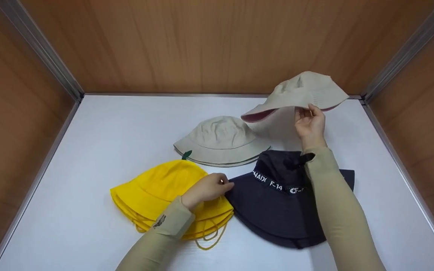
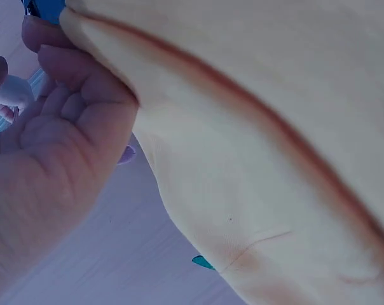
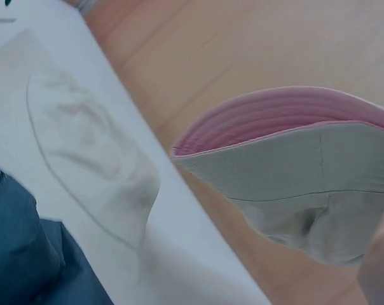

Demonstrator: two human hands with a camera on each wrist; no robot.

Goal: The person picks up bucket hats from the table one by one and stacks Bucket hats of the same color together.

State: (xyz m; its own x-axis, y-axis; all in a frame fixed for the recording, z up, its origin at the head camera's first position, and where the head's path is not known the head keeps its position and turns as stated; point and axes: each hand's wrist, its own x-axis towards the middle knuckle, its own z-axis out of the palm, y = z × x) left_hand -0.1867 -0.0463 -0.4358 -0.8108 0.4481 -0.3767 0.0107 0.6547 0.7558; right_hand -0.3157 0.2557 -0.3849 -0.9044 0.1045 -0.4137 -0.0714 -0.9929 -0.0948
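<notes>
In the head view my right hand (image 1: 312, 124) pinches the brim of a beige bucket hat (image 1: 300, 92) and holds it up at the back right. The right wrist view shows this hat's pink lining (image 3: 243, 130). My left hand (image 1: 206, 189), fingers loosely curled, is over the right side of a yellow bucket hat (image 1: 160, 180). Its fingertips are by the brim of a dark navy bucket hat (image 1: 266, 210) with white lettering on its band. Nothing shows in the left palm in the left wrist view. The right forearm hides part of the navy hat.
Another beige bucket hat (image 1: 220, 137) lies in the middle of the white table (image 1: 100, 143), behind the yellow and navy hats. Yellow cords (image 1: 217, 241) trail from the yellow hat, and a green leaf-shaped tab (image 1: 187, 154) sticks up at its top. Wooden panels (image 1: 202, 45) enclose the table.
</notes>
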